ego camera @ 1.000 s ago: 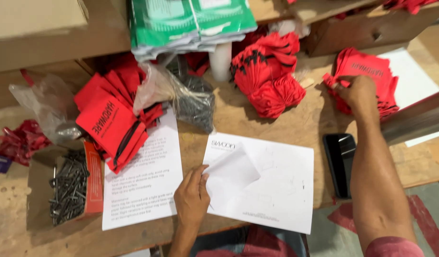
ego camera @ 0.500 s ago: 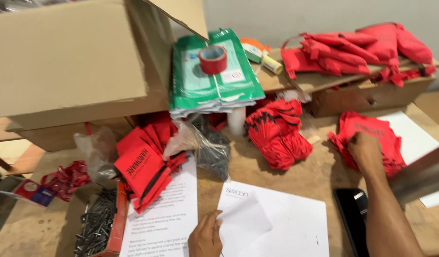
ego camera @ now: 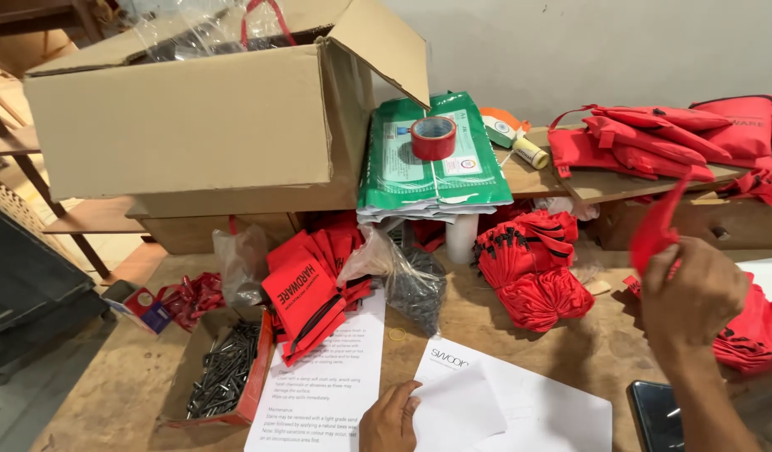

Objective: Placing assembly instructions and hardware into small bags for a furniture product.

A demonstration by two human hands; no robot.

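Observation:
My right hand [ego camera: 692, 297] is raised at the right and grips a red fabric pouch [ego camera: 656, 224] lifted off a pile of red pouches [ego camera: 750, 331] on the wooden table [ego camera: 126, 393]. My left hand [ego camera: 390, 418] rests at the bottom middle on a folded white paper sheet [ego camera: 512, 406], with its fingers on the folded flap. To its left lies a printed instruction sheet [ego camera: 323, 389], partly under a stack of red pouches [ego camera: 306, 293].
A large open cardboard box [ego camera: 193, 125] stands at the back left. Green packets [ego camera: 432, 163] carry a red tape roll [ego camera: 434, 138]. A box of nails [ego camera: 223, 377], a plastic bag of screws [ego camera: 411, 285], bundled red pouches [ego camera: 532, 268] and a phone [ego camera: 654, 414] lie around.
The view has tilted up, so the cardboard box and back shelf show. My right hand has lifted a red pouch off the pile at the right. My left hand stays on the white paper.

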